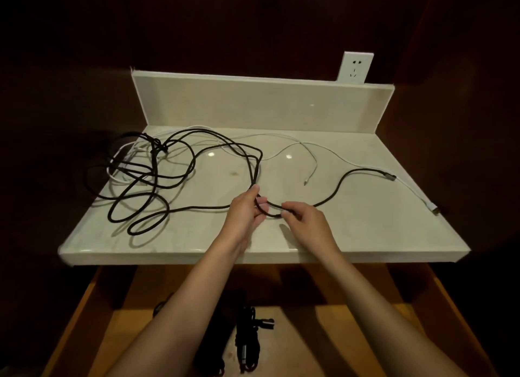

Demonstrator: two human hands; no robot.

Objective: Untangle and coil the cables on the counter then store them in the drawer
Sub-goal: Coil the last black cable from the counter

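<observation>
One coiled cable [247, 334] already lies in the open drawer [323, 320], while the left hand [244, 210] and right hand [306, 222] pinch the black cable [180, 208] on the counter [365, 222], tangle still uncoiled.

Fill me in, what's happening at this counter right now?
A person is sorting cables. Both hands hold one black cable near the front of the counter: the left hand grips a small loop of it, the right hand pinches the strand beside it. Most of it lies in a loose tangle with a white cable at the left. In the open drawer below, a bundled black cable already lies.
</observation>
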